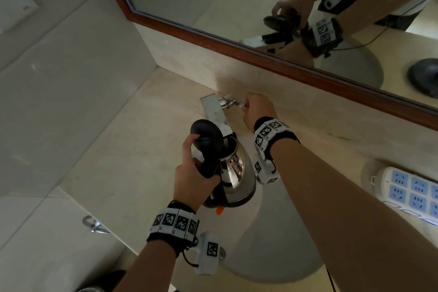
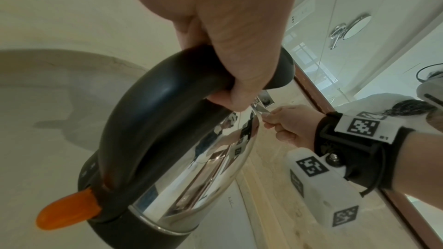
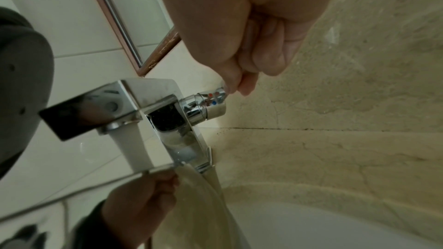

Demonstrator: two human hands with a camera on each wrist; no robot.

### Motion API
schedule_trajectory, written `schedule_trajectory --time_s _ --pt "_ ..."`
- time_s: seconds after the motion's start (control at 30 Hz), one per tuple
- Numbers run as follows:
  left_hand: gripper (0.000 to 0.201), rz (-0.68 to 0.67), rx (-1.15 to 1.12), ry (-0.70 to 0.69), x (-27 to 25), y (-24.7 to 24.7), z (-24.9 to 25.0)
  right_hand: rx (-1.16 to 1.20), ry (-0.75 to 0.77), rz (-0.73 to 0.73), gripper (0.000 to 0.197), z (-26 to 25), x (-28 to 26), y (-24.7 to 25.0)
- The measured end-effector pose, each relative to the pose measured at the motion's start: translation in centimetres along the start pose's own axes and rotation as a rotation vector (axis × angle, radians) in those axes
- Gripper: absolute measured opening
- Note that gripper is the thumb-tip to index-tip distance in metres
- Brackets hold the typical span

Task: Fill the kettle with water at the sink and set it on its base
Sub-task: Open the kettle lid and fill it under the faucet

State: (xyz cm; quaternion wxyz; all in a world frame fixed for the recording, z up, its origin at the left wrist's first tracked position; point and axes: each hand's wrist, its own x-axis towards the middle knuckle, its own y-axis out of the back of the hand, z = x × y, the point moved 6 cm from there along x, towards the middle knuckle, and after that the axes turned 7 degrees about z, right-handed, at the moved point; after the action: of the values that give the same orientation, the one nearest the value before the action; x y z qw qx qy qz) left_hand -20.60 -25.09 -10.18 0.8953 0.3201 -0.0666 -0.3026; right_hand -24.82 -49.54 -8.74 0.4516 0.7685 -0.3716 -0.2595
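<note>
A steel kettle (image 1: 239, 173) with a black handle and an orange switch (image 2: 67, 209) hangs over the white sink basin (image 1: 272, 239). My left hand (image 1: 196, 168) grips the handle (image 2: 153, 113), and the black lid (image 1: 206, 135) stands open. The kettle's mouth sits under the chrome faucet (image 1: 214, 111). In the right wrist view a white stream of water (image 3: 130, 147) runs down from the spout (image 3: 88, 113) towards the kettle's rim. My right hand (image 1: 246, 106) pinches the faucet's lever (image 3: 213, 101) with thumb and fingertip.
A wood-framed mirror (image 1: 237, 50) runs along the wall behind the faucet and reflects a dark round object (image 1: 424, 78). A white and blue power strip (image 1: 412, 187) lies on the beige counter to the right. A chrome ring (image 1: 94, 225) hangs at the lower left.
</note>
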Motion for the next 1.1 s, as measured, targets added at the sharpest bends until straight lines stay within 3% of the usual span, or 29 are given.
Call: schedule_trajectory --time_s 1.1 --pt "0.102 0.027 0.010 0.030 -0.4 -0.2 -0.3 0.061 -0.017 0.066 0.008 0.5 -0.1 -1.1"
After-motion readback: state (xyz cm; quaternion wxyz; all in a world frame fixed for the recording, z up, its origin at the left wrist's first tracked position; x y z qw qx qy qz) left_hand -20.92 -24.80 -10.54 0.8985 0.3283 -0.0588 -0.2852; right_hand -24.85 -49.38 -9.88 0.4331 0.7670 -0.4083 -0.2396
